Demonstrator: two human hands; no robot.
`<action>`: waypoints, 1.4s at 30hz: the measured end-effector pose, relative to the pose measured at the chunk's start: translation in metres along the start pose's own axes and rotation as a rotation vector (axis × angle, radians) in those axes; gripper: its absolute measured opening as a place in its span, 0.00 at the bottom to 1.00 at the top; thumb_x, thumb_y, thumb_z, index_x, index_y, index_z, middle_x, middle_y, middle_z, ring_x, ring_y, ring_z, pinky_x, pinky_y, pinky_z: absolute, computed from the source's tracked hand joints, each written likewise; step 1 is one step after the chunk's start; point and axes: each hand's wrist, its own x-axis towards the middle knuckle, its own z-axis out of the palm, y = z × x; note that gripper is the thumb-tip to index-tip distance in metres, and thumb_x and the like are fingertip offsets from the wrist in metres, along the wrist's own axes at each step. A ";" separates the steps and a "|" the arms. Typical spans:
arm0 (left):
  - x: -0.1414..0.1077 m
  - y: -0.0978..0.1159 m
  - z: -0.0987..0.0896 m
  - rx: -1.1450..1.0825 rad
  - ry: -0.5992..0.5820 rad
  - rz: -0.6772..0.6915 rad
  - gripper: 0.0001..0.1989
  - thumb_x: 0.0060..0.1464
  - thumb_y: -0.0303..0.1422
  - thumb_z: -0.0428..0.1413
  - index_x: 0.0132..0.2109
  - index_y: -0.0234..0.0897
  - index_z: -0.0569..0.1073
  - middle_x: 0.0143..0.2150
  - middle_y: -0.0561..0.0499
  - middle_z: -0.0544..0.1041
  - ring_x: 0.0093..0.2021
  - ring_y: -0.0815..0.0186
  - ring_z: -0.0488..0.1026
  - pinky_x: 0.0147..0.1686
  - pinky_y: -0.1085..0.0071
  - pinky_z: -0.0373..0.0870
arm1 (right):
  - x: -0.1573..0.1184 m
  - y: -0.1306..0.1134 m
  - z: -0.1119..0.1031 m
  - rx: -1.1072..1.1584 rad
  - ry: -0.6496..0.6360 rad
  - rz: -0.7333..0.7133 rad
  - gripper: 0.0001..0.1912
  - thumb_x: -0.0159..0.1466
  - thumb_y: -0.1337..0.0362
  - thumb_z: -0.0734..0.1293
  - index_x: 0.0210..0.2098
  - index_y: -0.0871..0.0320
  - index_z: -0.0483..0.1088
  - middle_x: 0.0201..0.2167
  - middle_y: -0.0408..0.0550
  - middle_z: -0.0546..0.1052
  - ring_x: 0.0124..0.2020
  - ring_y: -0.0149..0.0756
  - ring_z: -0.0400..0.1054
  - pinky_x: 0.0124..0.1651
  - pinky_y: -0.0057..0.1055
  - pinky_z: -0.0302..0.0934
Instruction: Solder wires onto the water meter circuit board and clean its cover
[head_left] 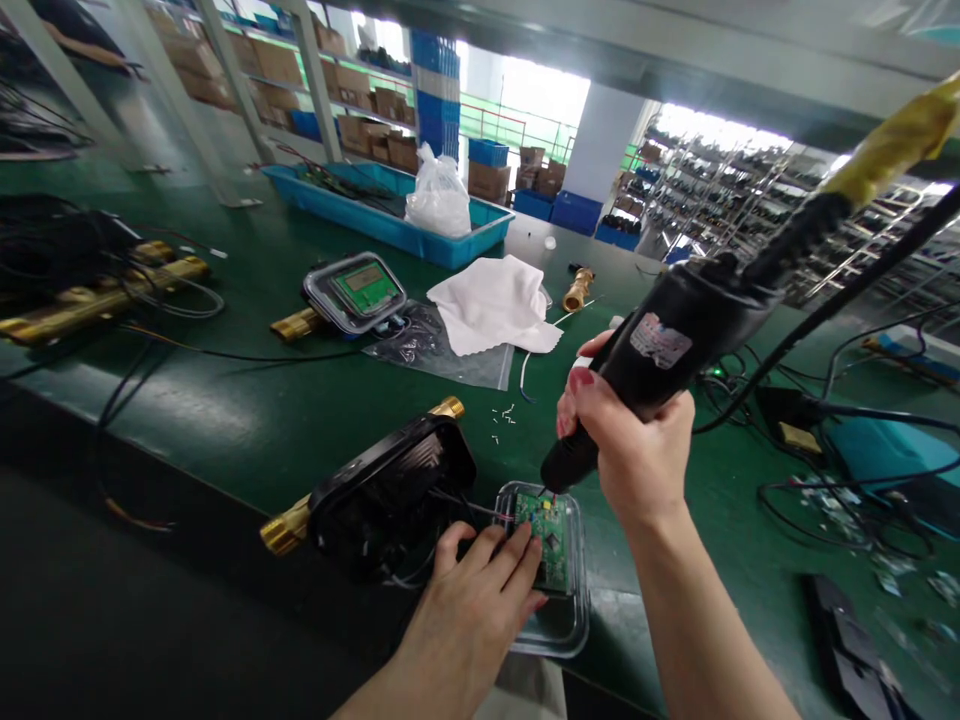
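My right hand (637,440) is wrapped round a black electric screwdriver (652,340), its nose tilted down at the top edge of a green circuit board (553,545). That board lies in a clear plastic cover (576,625) at the bench's front edge. Fingertips of my left hand (487,575) rest on the board's left part, the fingers spread a little and the thumb towards the black housing. Left of the cover, the open black housing (397,490) sits on a brass pipe (285,528), with thin wires running to the board. Small screws (504,415) are scattered beyond the cover.
Behind are a meter with a display (364,290), a plastic bag (480,368), a white cloth (491,305), a blue tray (450,247) and a brass fitting (577,290). Brass pipes (97,300) with cables lie left. Cables, a teal object (892,450) and a black tool (851,640) are right.
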 end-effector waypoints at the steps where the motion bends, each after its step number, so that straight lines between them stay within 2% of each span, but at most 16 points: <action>1: 0.000 0.000 0.000 0.001 -0.005 0.000 0.13 0.62 0.40 0.48 0.46 0.43 0.73 0.48 0.57 0.77 0.44 0.66 0.69 0.46 0.61 0.51 | 0.000 0.000 0.002 -0.025 0.021 0.002 0.10 0.48 0.64 0.70 0.29 0.56 0.68 0.19 0.38 0.67 0.18 0.27 0.61 0.22 0.30 0.57; 9: 0.001 -0.002 0.001 0.000 -0.033 0.011 0.13 0.63 0.40 0.48 0.47 0.42 0.73 0.48 0.56 0.76 0.44 0.66 0.69 0.45 0.61 0.52 | 0.003 0.003 0.001 -0.044 -0.014 0.016 0.09 0.47 0.67 0.68 0.29 0.58 0.67 0.19 0.37 0.67 0.18 0.27 0.60 0.22 0.29 0.57; 16: 0.002 -0.002 -0.002 0.002 -0.018 0.039 0.15 0.64 0.38 0.44 0.47 0.39 0.73 0.48 0.54 0.77 0.44 0.63 0.70 0.45 0.60 0.51 | 0.001 0.005 0.001 -0.041 -0.097 0.029 0.11 0.49 0.67 0.68 0.34 0.58 0.70 0.20 0.37 0.68 0.18 0.26 0.60 0.22 0.29 0.55; 21: -0.001 -0.003 -0.004 0.000 -0.055 0.044 0.14 0.64 0.38 0.46 0.49 0.40 0.72 0.50 0.53 0.76 0.45 0.62 0.69 0.46 0.59 0.51 | -0.002 0.000 -0.002 0.008 -0.115 0.070 0.11 0.49 0.68 0.69 0.33 0.59 0.69 0.17 0.36 0.67 0.17 0.27 0.60 0.21 0.28 0.56; 24: -0.003 -0.004 -0.003 -0.010 -0.020 0.043 0.13 0.63 0.39 0.47 0.48 0.41 0.72 0.50 0.54 0.76 0.45 0.63 0.69 0.47 0.59 0.51 | -0.003 -0.005 -0.007 0.042 -0.060 0.018 0.11 0.51 0.68 0.68 0.35 0.57 0.68 0.17 0.35 0.67 0.16 0.27 0.61 0.21 0.28 0.57; 27: -0.004 -0.004 -0.002 -0.027 -0.020 0.028 0.13 0.61 0.40 0.50 0.48 0.42 0.72 0.50 0.56 0.76 0.45 0.64 0.69 0.47 0.60 0.50 | -0.001 -0.006 -0.008 0.129 0.075 -0.102 0.10 0.53 0.68 0.66 0.36 0.56 0.66 0.16 0.34 0.66 0.15 0.27 0.61 0.21 0.28 0.58; 30: -0.004 -0.004 -0.001 -0.025 -0.030 0.011 0.13 0.61 0.40 0.50 0.48 0.42 0.72 0.50 0.55 0.76 0.45 0.64 0.69 0.48 0.60 0.51 | 0.004 0.004 -0.003 0.171 0.217 -0.167 0.11 0.53 0.69 0.66 0.36 0.55 0.65 0.17 0.34 0.65 0.16 0.26 0.60 0.22 0.27 0.59; 33: -0.005 -0.004 0.000 -0.024 -0.033 0.034 0.16 0.63 0.40 0.46 0.52 0.40 0.70 0.50 0.52 0.76 0.45 0.64 0.69 0.47 0.59 0.53 | 0.011 0.021 0.004 0.159 0.298 -0.181 0.12 0.52 0.68 0.67 0.37 0.55 0.65 0.18 0.34 0.66 0.17 0.26 0.61 0.24 0.28 0.59; 35: -0.005 -0.005 -0.002 -0.030 -0.030 0.039 0.18 0.64 0.40 0.45 0.54 0.37 0.68 0.48 0.51 0.77 0.44 0.64 0.70 0.46 0.60 0.53 | 0.016 0.031 0.007 0.145 0.330 -0.187 0.12 0.52 0.68 0.67 0.36 0.55 0.64 0.19 0.34 0.66 0.17 0.26 0.61 0.24 0.28 0.59; 39: -0.003 -0.007 -0.005 -0.008 -0.088 0.051 0.19 0.62 0.40 0.48 0.55 0.35 0.66 0.47 0.50 0.77 0.43 0.64 0.70 0.45 0.61 0.54 | 0.018 0.041 0.011 0.141 0.324 -0.181 0.12 0.53 0.68 0.67 0.37 0.55 0.63 0.19 0.34 0.66 0.17 0.27 0.61 0.24 0.29 0.59; 42: -0.003 -0.008 -0.003 -0.031 -0.020 0.053 0.17 0.63 0.41 0.45 0.52 0.35 0.68 0.47 0.51 0.77 0.41 0.64 0.70 0.45 0.60 0.52 | 0.017 0.042 0.014 0.152 0.302 -0.169 0.12 0.53 0.68 0.67 0.37 0.56 0.63 0.19 0.34 0.66 0.17 0.27 0.62 0.24 0.29 0.60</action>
